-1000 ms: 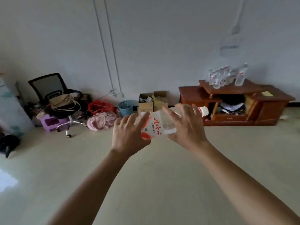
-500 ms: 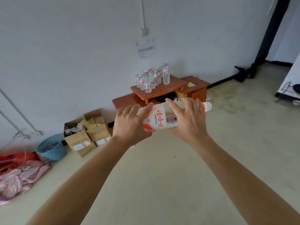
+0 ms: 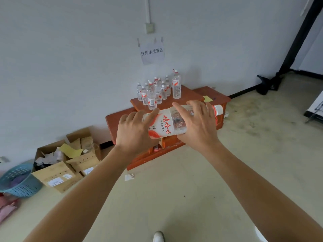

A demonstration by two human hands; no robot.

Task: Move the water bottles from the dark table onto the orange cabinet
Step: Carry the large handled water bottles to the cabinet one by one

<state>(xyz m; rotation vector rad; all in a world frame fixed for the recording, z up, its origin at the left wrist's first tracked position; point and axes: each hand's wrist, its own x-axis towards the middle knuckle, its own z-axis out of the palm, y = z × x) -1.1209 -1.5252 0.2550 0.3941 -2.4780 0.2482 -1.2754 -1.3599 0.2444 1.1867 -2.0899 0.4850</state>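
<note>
Before the orange cabinet [image 3: 189, 95], your left hand [image 3: 133, 132] grips the base of a sideways water bottle [image 3: 166, 125] and your right hand [image 3: 196, 127] grips its capped end

Soft, flat, rather dim light fills the room, leaving only a faint shadow beneath the orange cabinet [image 3: 189, 96], while detail is mildly soft throughout, the blue basket [image 3: 19, 180] far to its lower left smears, and the black post [image 3: 299, 34] to its upper right leans with wide-angle distortion.
</note>
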